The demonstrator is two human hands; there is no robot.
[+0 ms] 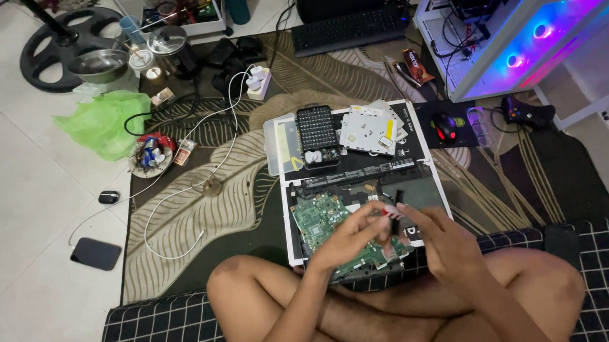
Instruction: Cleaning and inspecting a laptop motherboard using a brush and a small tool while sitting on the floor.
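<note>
You sit cross-legged on a black grid-patterned mat (pixel 155 324), at the edge of a leaf-patterned rug (pixel 211 208) over pale floor tiles (pixel 22 201). Your left hand (pixel 351 238) and right hand (pixel 442 244) meet at 6 o'clock, fingers pinched together on a small red-and-black tool (pixel 392 212) above the opened laptop (pixel 360 209), whose green circuit board (pixel 316 218) lies bare. Just beyond, at 12 o'clock, a black screwdriver-bit case (pixel 316 133) and a silvery metal drive (pixel 368 132) rest on the white panel. At 10 o'clock lies a crumpled green plastic bag (pixel 104 121). At 2 o'clock, a white computer case (pixel 516 35) glows pink-blue.
</note>
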